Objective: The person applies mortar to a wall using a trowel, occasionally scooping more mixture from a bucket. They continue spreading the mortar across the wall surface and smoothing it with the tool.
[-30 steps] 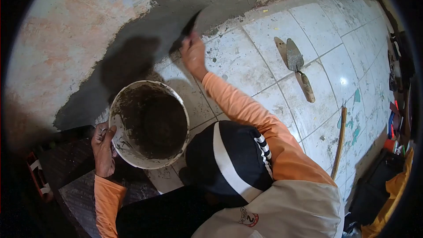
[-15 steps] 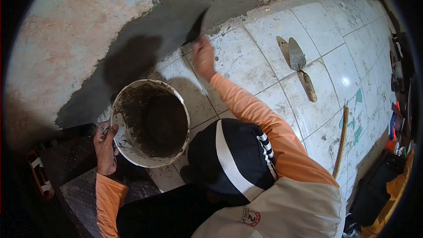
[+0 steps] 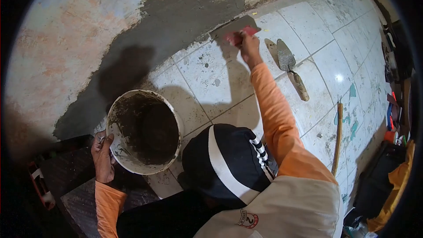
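Note:
My right hand (image 3: 250, 47) grips the red handle of a plastering trowel (image 3: 240, 23), whose flat blade is at the base of the wall, where wall and floor meet. Wet grey mortar (image 3: 176, 20) covers the lower wall beside it. My left hand (image 3: 104, 156) is closed on the rim of a white bucket (image 3: 178, 128); the bucket is tilted toward me, its inside smeared with grey mortar. A pointing trowel (image 3: 286, 57) with a wooden handle lies on the tiles to the right of my right hand.
Dirty white floor tiles (image 3: 211, 77) run along the wall. A thin wooden stick (image 3: 338, 139) lies at right, near a dark bag (image 3: 379, 176) and yellow cloth (image 3: 398, 189). Dark printed boards (image 3: 83, 198) lie at lower left. Black cloth with white stripes (image 3: 220, 163) covers the lower middle.
My right hand has swept the plastering trowel to the right along the wall's base, and its blade has turned flatter. My left hand still holds the bucket rim. The view has shifted slightly.

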`<state>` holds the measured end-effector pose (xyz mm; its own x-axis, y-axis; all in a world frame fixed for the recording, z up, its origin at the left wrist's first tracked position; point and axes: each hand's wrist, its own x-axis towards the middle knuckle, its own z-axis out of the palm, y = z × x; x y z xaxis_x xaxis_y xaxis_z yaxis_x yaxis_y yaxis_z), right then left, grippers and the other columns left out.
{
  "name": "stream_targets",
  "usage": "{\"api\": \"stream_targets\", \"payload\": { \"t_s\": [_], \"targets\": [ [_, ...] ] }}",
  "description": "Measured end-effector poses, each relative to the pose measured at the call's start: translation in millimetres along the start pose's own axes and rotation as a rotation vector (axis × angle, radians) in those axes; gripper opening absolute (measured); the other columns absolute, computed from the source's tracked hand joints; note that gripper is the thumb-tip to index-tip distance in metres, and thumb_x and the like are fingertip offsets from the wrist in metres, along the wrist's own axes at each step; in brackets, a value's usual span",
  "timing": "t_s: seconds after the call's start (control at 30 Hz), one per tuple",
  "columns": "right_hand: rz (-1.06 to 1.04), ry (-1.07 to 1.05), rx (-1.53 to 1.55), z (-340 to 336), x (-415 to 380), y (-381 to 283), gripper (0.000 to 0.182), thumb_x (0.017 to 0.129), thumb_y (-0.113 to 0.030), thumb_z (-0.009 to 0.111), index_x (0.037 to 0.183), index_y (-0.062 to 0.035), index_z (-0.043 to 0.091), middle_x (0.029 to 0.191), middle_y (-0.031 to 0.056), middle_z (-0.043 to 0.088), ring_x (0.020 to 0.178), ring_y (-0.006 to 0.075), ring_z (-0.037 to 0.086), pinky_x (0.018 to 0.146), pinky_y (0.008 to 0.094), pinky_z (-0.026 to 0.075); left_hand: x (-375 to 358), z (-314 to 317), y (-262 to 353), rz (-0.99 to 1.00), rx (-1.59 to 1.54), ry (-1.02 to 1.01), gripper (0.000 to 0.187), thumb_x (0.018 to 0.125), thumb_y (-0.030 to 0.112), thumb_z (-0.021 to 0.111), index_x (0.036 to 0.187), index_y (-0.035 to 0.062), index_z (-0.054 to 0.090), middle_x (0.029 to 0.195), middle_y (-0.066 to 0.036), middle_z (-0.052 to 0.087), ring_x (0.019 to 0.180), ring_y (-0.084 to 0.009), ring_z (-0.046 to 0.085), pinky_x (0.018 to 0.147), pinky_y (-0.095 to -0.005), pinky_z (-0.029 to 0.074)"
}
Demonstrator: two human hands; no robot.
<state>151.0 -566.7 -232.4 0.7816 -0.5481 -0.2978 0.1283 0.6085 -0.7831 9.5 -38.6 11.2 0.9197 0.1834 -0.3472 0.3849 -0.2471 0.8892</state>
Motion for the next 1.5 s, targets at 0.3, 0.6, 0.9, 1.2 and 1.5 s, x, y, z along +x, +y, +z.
{"api": "stream_targets", "payload": {
  "t_s": [0.3, 0.6, 0.9, 1.2, 1.5],
  "targets": [
    [0.088, -0.044, -0.083, 13.9, 88.4, -38.8, 0.017, 0.103, 0.001, 0.046, 0.104, 0.0101, 0.061, 0.098, 0.0250, 0.071, 0.081, 0.0356, 0.073, 0.078, 0.0494, 0.067, 0.0, 4.5, 7.0, 0.002, 0.058, 0.019, 0.016, 0.103, 0.014, 0.068, 0.118, 0.0081, 0.067, 0.084, 0.005, 0.068, 0.052, 0.0021, 0.048, 0.039, -0.0176, 0.030],
    [-0.095, -0.189, -0.008, 85.7, 55.5, -104.1, 0.019, 0.092, 0.011, 0.048, 0.108, 0.0201, 0.050, 0.090, 0.0268, 0.067, 0.073, 0.0398, 0.073, 0.074, 0.0524, 0.068, 8.8, 4.5, 9.0, -0.001, 0.028, -0.038, 0.020, 0.106, 0.016, 0.065, 0.124, 0.0072, 0.066, 0.099, 0.002, 0.072, 0.059, 0.0007, 0.056, 0.042, -0.0167, 0.038],
    [0.014, -0.093, -0.110, 11.3, 11.3, -64.6, 0.020, 0.104, -0.005, 0.054, 0.114, 0.0082, 0.064, 0.106, 0.0197, 0.072, 0.089, 0.0326, 0.073, 0.082, 0.0499, 0.065, 8.2, 4.5, 9.1, 0.011, 0.044, -0.049, 0.015, 0.105, 0.015, 0.065, 0.118, 0.0068, 0.066, 0.100, 0.001, 0.072, 0.065, -0.0018, 0.059, 0.050, -0.0186, 0.044],
    [0.074, -0.157, -0.133, 92.3, 31.7, -19.5, 0.020, 0.106, -0.003, 0.045, 0.113, 0.0138, 0.055, 0.105, 0.0272, 0.070, 0.087, 0.0392, 0.074, 0.081, 0.0524, 0.067, -3.7, 8.7, 13.5, -0.019, 0.058, -0.006, 0.013, 0.105, 0.013, 0.066, 0.116, 0.0071, 0.066, 0.083, 0.004, 0.067, 0.051, 0.0008, 0.048, 0.039, -0.0191, 0.029],
    [-0.134, -0.443, -0.002, 138.5, -39.4, -127.6, 0.019, 0.104, -0.003, 0.055, 0.112, 0.0131, 0.062, 0.103, 0.0203, 0.069, 0.091, 0.0311, 0.072, 0.088, 0.0491, 0.066, 5.1, 5.8, 11.4, -0.014, 0.036, -0.050, 0.016, 0.104, 0.012, 0.066, 0.118, 0.0047, 0.065, 0.093, 0.000, 0.071, 0.058, -0.0009, 0.054, 0.043, -0.0195, 0.036]
  ]
}}
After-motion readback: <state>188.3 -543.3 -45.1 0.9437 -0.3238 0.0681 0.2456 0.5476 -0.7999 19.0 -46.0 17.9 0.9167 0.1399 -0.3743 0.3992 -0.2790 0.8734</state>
